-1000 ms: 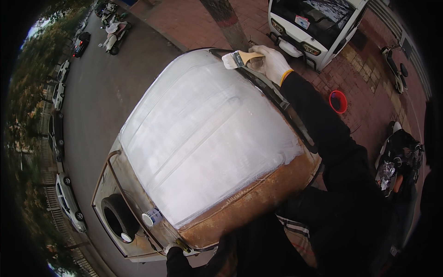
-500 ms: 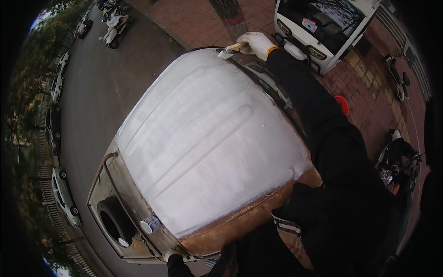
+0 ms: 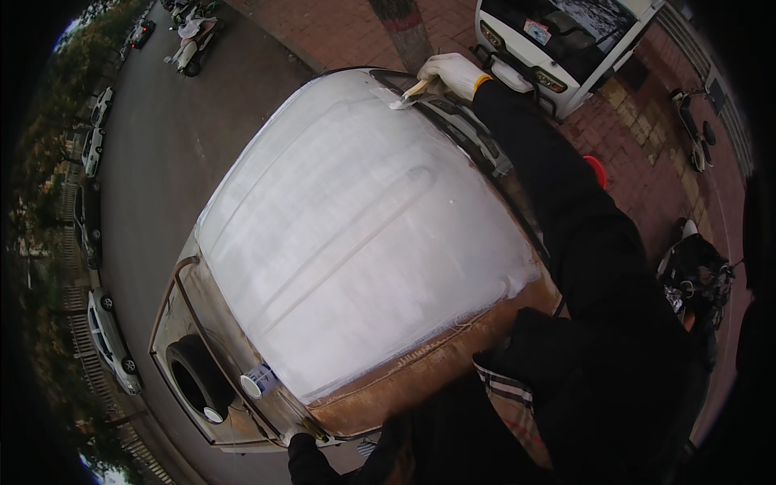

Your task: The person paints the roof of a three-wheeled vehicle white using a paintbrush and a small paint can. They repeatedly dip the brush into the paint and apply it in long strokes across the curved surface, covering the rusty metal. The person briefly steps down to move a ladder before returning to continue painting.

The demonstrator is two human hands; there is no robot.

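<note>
At the near lower edge, the dark-gloved left hand [image 3: 305,449] is seen on the vehicle's rusty rim [image 3: 420,380]; its grip cannot be told. Beyond, the white-painted roof [image 3: 356,234] extends. At its far edge, a paintbrush [image 3: 408,95] is clasped by the white-gloved right hand [image 3: 453,74], bristles touching the roof.

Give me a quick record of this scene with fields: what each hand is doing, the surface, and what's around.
Right hand: white-gloved right hand holds a paintbrush against the far edge of the vehicle roof
Left hand: dark-gloved left hand grips the roof's near rusty edge
Surface: roof mostly coated white, brown rusty rim bare at the near side
On the rack: spare tyre, small paint can
Around: white van, red basin, brick pavement
</note>
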